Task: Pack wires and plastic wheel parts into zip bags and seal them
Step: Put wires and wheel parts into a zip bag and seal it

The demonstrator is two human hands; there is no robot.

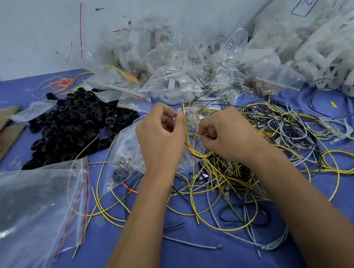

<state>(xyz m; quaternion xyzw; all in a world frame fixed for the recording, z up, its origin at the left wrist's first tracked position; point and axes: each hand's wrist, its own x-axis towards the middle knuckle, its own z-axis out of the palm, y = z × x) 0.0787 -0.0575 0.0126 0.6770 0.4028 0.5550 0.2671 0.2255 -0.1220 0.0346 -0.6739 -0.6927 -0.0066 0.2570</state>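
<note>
**Both hands at the mouth of a zip bag**

The left hand (pixel 160 134) pinches the rim of a clear zip bag (pixel 127 151); the right hand (pixel 226 135) pinches yellow wires (pixel 187 131) at its mouth. A tangled wire heap (pixel 276 140) crowds the right grip on the blue desk (pixel 179 258). Black wheel parts (pixel 72 123) lie beyond the left grip, spare bags (pixel 32 215) nearer left.
</note>
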